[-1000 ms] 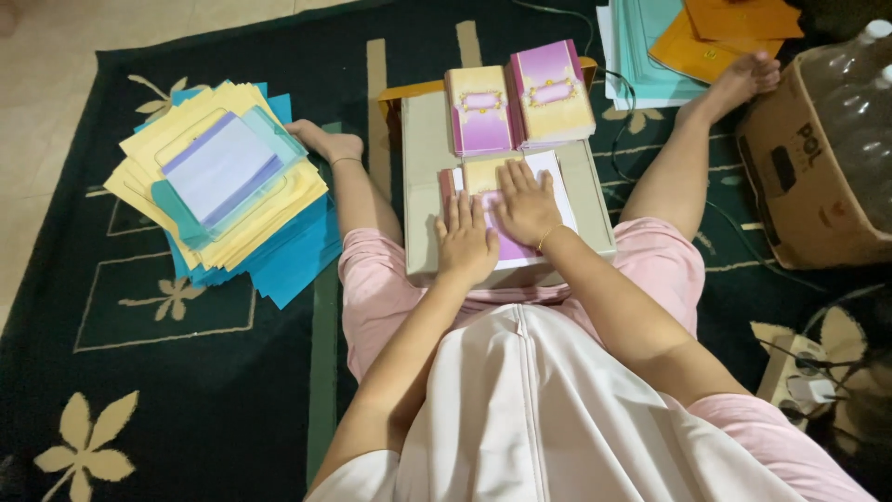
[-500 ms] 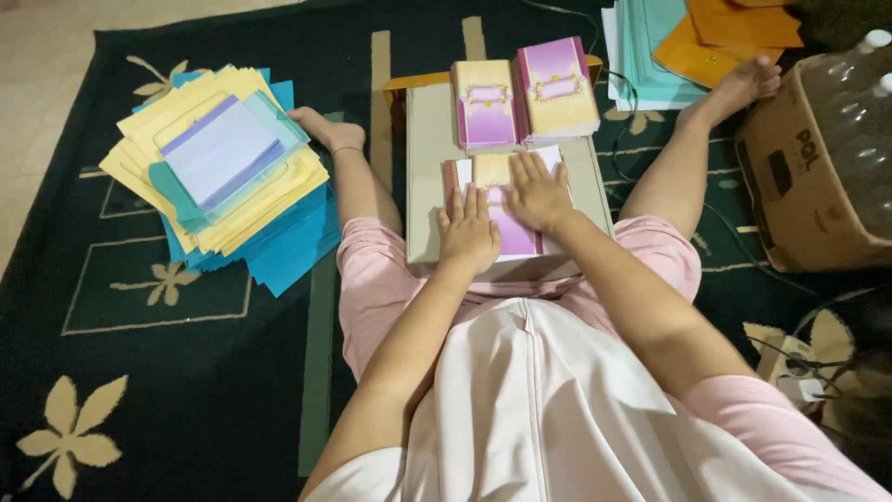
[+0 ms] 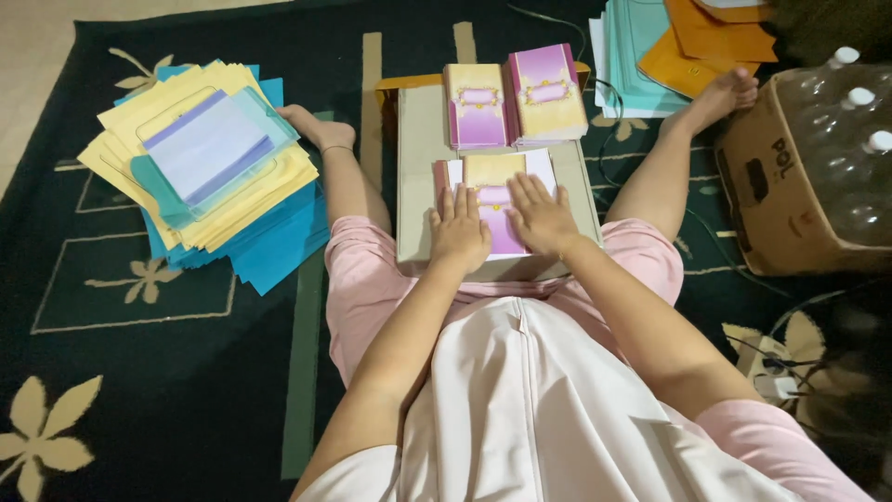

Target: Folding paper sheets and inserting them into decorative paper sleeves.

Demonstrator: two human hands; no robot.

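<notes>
Two flat hands, left hand (image 3: pixel 458 232) and right hand (image 3: pixel 539 216), press palms-down with fingers spread on a purple-and-cream card (image 3: pixel 492 191) lying on a grey board (image 3: pixel 418 167), near two card stacks (image 3: pixel 516 102).

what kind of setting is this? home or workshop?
Likely a home floor, not a workshop. The person sits on a dark patterned carpet, using a low flat board as a desk, with paper stacks and a cardboard box of water bottles alongside.
</notes>
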